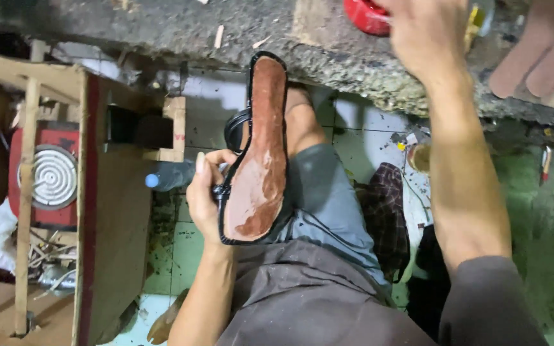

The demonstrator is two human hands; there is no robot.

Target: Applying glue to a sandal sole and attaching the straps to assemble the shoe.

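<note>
My left hand [205,192] grips the heel end of a shoe sole [261,154], brown and glue-streaked with a black rim. Its toe rests against the edge of a rough grey workbench [181,25]. My right hand [428,29] reaches up over the bench top beside a red container [363,16]. Motion blur hides its fingers, and I cannot tell whether it holds anything. My knee in grey trousers [325,192] lies under the sole.
A wooden frame [27,192] at the left holds a red electric coil stove [51,176]. A plastic bottle with a blue cap [168,176] lies nearby. Brown cut-out soles [540,57] rest on the bench at upper right. A checked cloth [386,205] lies on the tiled floor.
</note>
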